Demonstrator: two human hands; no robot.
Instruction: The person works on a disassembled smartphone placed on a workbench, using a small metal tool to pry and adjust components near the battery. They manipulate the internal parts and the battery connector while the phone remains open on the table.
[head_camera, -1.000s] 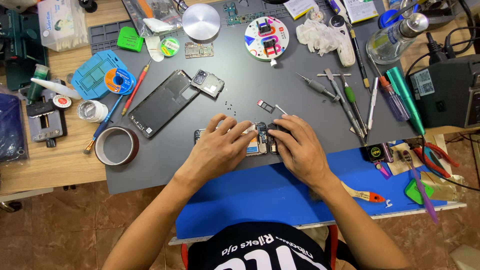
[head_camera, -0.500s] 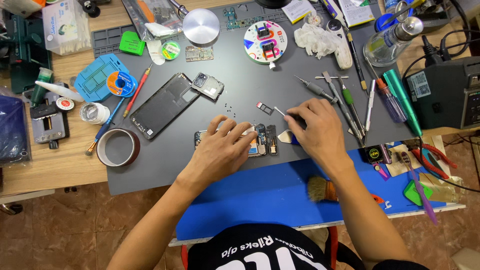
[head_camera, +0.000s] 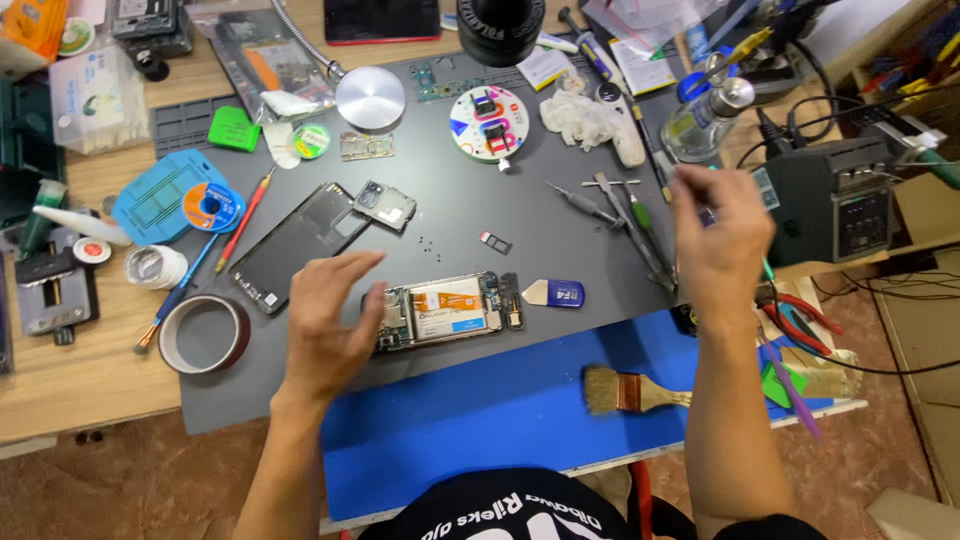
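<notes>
An opened phone (head_camera: 440, 310) with an orange-labelled battery lies face down on the dark grey mat (head_camera: 520, 210). My left hand (head_camera: 325, 315) rests flat just left of it, fingers spread, holding nothing. A blue and white pry pick (head_camera: 555, 293) lies on the mat to the phone's right. My right hand (head_camera: 715, 240) is raised and blurred over the tweezers and screwdrivers (head_camera: 625, 220) at the mat's right edge; I see nothing in it. A wooden-handled brush (head_camera: 630, 390) lies on the blue mat (head_camera: 480, 420) below.
A black phone back cover (head_camera: 300, 245), a small camera plate (head_camera: 385, 205) and a SIM tray (head_camera: 495, 242) lie on the grey mat. A tape roll (head_camera: 205, 333) sits left, a round white parts dish (head_camera: 488, 122) at the back, a soldering station (head_camera: 830, 200) and glass bottle (head_camera: 705, 120) right.
My right hand let go of the pry pick beside the phone and swung up to the right over the tools. My left hand slid off the phone to its left.
</notes>
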